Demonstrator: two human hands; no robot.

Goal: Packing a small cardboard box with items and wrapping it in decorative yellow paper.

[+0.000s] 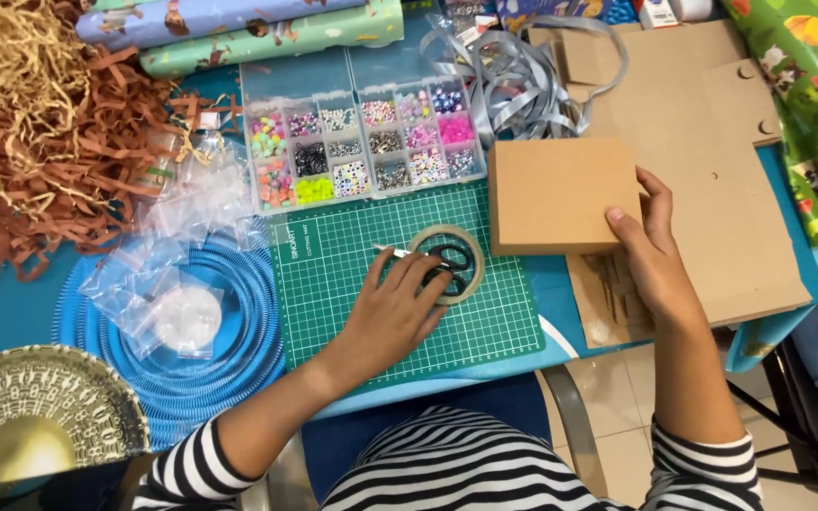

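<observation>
While the left hand (pixel 392 308) rests on the scissors (pixel 449 263) and tape roll (pixel 447 262) on the green mat (pixel 333 274), fingers spread, right hand (pixel 650 255) fingers clamp the cardboard box (pixel 560 194).

Clear bead organiser box (pixel 362 142) w/ multicoloured beads sits at far edge of green cutting mat (pixel 400 303). Silver ribbon (pixel 513 85) tangled just right of it. Brown & tan paper shred (pixel 40 123) heaped at table's far-left corner. Blue coiled tube (pixel 191 369) near left edge, small clear zip bags (pixel 168 255) piled on it. Gift-wrap rolls (pixel 239 28) along far edge; green patterned wrap (pixel 807 104) at right. Gold patterned plate (pixel 40 416) at near-left corner.
</observation>
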